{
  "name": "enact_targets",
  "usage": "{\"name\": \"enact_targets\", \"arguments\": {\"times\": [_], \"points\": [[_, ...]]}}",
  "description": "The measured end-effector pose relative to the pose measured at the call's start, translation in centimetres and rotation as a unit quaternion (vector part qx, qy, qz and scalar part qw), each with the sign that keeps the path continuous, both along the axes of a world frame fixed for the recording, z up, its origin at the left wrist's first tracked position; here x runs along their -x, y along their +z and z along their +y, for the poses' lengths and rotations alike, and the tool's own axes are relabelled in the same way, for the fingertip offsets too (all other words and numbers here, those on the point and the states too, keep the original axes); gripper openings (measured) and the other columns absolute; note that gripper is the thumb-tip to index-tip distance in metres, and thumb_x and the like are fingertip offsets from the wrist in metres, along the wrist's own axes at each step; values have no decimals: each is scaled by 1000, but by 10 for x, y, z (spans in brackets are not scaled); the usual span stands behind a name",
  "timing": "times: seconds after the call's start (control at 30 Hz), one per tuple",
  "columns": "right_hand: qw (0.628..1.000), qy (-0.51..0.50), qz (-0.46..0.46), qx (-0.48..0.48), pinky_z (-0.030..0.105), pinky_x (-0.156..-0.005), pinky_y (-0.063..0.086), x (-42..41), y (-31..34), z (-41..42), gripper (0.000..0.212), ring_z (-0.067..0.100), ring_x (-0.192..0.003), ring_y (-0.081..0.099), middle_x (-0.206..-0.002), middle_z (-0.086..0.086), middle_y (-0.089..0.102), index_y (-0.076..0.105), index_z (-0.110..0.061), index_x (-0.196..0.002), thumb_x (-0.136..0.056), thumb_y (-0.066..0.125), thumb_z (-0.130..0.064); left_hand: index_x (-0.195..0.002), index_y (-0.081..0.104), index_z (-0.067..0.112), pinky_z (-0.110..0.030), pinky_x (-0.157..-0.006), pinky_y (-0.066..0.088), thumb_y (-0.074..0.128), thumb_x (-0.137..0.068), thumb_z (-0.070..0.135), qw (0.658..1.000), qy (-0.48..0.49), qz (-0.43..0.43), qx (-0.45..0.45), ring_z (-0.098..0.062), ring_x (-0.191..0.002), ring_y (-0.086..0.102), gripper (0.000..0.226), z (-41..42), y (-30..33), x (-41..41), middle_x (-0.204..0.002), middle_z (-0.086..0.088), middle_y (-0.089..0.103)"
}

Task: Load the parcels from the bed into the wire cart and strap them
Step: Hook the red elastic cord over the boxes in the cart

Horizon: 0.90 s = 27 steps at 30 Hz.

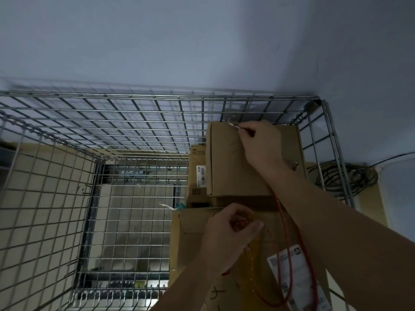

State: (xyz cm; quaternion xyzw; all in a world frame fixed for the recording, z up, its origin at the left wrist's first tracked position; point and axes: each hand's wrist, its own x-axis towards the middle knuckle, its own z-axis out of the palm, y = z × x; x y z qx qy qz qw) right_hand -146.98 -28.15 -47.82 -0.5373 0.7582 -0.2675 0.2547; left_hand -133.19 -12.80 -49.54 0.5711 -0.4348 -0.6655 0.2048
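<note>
At right of frame, the right hand (260, 143) pinches a white metal hook (233, 125) at the silver wire cart's (112, 122) far wall, above brown cardboard parcels (233, 173); the left hand (226, 236) grips the red elastic cord (289, 254) lower down.

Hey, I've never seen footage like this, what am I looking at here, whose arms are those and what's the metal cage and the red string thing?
This is one picture from a camera worn on a person's head, looking down, so the two bare arms are the wearer's own. There is no machine.

The metal cage is a wire cart seen from above. Stacked in its right side are cardboard parcels: an upper box by the far wall and a nearer box with a shipping label.

The red string is an elastic strap with a metal hook at its end. The right hand pinches the strap just behind the hook, close to the cart's far wall. The left hand holds another part of the strap over the nearer box.
</note>
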Motion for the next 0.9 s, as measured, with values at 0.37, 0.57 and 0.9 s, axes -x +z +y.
{"name": "enact_targets", "arguments": {"times": [0.37,0.57,0.9], "points": [[989,-138,32,34,15,-53,31,-12,-11,-28,18,7,-80,57,-96,0,74,75,-18,-97,-96,66,-34,-96,68,49,-22,-56,56,80,-88,42,1000,6,13,3,-8,-65,68,16,1,-4,1,-87,19,74],[981,78,163,67,35,-68,52,0,-9,-23,17,25,-86,63,-107,9,66,69,-13,-108,-101,57,-22,-96,70,45,-24,-59,58,79,-86,45,1000,-6,15,9,0,-69,66,13,2,-5,-1,-87,22,73],[904,257,342,-15,39,-74,49,27,-4,-29,46,38,-106,60,-136,21,55,47,-21,-151,-105,44,-21,-96,68,47,-33,-68,64,78,-83,50,1000,-19,8,-4,-3,-71,68,17,1,-4,-1,-87,21,73]]}}
